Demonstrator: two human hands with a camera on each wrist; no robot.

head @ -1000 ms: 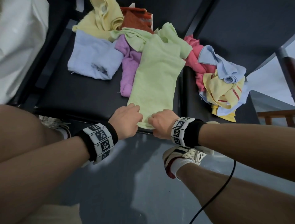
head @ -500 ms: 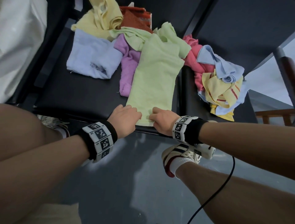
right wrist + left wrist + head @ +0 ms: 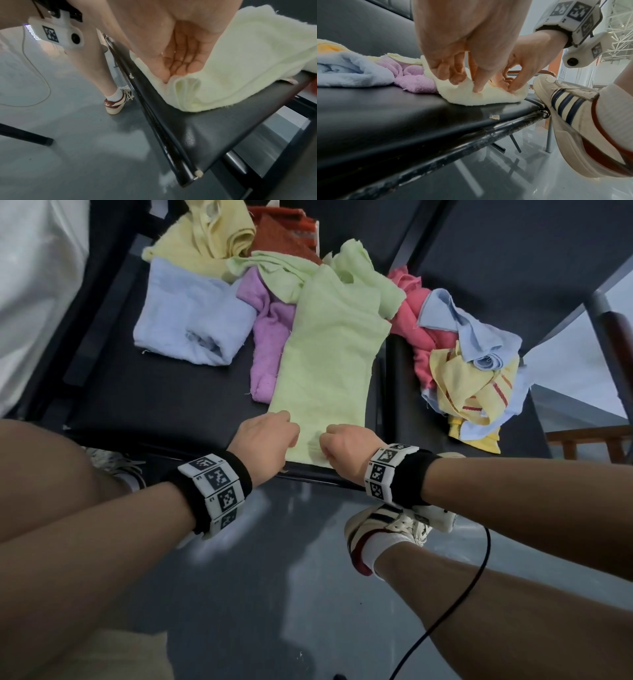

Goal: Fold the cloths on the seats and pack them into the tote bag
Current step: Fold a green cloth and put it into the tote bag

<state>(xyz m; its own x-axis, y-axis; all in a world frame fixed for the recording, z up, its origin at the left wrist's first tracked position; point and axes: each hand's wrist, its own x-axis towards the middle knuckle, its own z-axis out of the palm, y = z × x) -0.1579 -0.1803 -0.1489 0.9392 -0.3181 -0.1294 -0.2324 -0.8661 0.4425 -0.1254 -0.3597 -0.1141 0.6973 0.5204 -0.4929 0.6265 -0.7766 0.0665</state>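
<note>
At the near edge of the black padded seat [image 3: 144,412], both hands are down on the long pale-green terry cloth [image 3: 329,354], which lies stretched away from the person in a narrow, already doubled strip. The left hand [image 3: 263,441] pinches the near-left corner, thumb pressing down on top and curled fingers behind it, as the left wrist view shows plainly; the right hand [image 3: 346,448] curls on the near-right corner, where the layered edge [image 3: 187,86] bunches under its fingertips. The two hands sit close together, just a strip of cloth between them, both clamped on that same near hem. Holding both corners at once looks like the set-up for carrying the near end forward over the far end, so the layers stay aligned rather than skewing. Just left of the green strip lies a lilac towelling cloth [image 3: 270,337], touching it, and beyond that a pale-blue crumpled cloth [image 3: 191,320]. Further back, a yellow cloth [image 3: 209,237] and a rust-red cloth [image 3: 284,237] wait in a heap; on the neighbouring seat to the right, a tangle of pink, blue and yellow striped cloths [image 3: 466,364] is still unfolded. No tote bag can be picked out for certain, so packing seems a long way off.
</note>
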